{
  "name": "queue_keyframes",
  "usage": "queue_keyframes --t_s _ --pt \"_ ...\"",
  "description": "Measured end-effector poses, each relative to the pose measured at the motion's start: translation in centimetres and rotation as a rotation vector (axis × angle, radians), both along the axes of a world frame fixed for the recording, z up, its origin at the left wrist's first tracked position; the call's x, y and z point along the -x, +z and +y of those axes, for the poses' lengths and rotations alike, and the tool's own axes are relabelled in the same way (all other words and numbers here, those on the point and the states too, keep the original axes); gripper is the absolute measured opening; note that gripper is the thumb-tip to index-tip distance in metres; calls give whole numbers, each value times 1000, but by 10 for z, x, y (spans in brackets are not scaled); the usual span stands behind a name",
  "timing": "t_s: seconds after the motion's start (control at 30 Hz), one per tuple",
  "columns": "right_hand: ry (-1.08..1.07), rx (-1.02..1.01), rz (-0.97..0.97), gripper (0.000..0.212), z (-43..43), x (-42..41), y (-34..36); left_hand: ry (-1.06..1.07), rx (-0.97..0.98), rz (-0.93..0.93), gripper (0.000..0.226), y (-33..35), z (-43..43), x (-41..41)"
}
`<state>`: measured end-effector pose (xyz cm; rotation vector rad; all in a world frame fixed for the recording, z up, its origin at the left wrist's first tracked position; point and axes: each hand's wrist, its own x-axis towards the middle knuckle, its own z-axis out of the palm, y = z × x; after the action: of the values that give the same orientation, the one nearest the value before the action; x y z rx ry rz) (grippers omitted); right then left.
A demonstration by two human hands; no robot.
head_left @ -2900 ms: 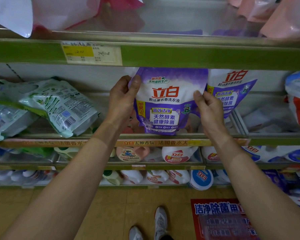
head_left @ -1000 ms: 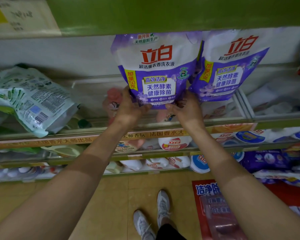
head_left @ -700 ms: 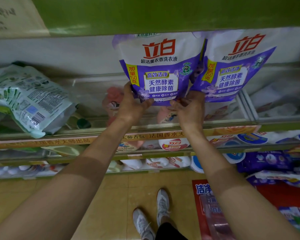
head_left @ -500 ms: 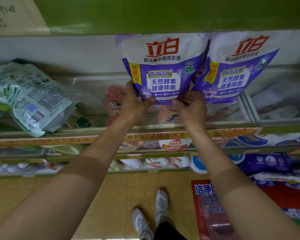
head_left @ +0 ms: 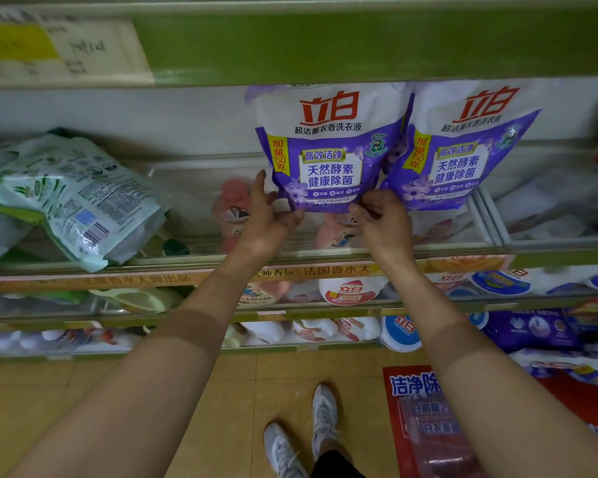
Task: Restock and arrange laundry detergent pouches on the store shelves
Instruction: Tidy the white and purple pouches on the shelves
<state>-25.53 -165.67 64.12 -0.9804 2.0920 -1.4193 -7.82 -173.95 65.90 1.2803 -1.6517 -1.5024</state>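
A purple-and-white detergent pouch (head_left: 328, 146) stands upright on the glass shelf (head_left: 201, 260), its top hidden behind the green shelf strip (head_left: 359, 46). My left hand (head_left: 266, 215) grips its lower left corner, thumb on the front. My right hand (head_left: 384, 219) pinches its lower right corner with curled fingers. A second identical pouch (head_left: 460, 146) stands right beside it, touching its right edge.
A green-and-white pouch (head_left: 69, 194) lies tilted at the shelf's left end. Pink bottles (head_left: 232, 208) show through the glass below. A clear divider (head_left: 487, 219) bounds the right. Lower shelves hold white jugs (head_left: 349, 291) and blue tubs (head_left: 399, 331). My shoes (head_left: 304, 432) stand on a tan floor.
Over the frames both hands slid from the pouch's sides down to its bottom corners. The pouch was raised and set upright beside the second one; little has moved in the last half second.
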Motion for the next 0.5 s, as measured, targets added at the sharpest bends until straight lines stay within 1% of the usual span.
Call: queue_keyframes --t_s 0.1,0.17,0.27,0.33,0.5 --pt "25 -28 53 15 6 0 -2 26 36 -9 84 -3 18 -7" --pt "47 -35 94 9 10 -2 -3 29 76 -4 86 -8 23 -10" --pt "109 -58 134 14 15 -8 -3 -8 105 -34 80 -7 27 -18" --pt "157 -95 190 12 19 -14 -1 -38 123 -42 75 -6 33 -29" --pt "193 -119 253 12 30 -26 -2 -110 130 -60 71 -14 45 -52"
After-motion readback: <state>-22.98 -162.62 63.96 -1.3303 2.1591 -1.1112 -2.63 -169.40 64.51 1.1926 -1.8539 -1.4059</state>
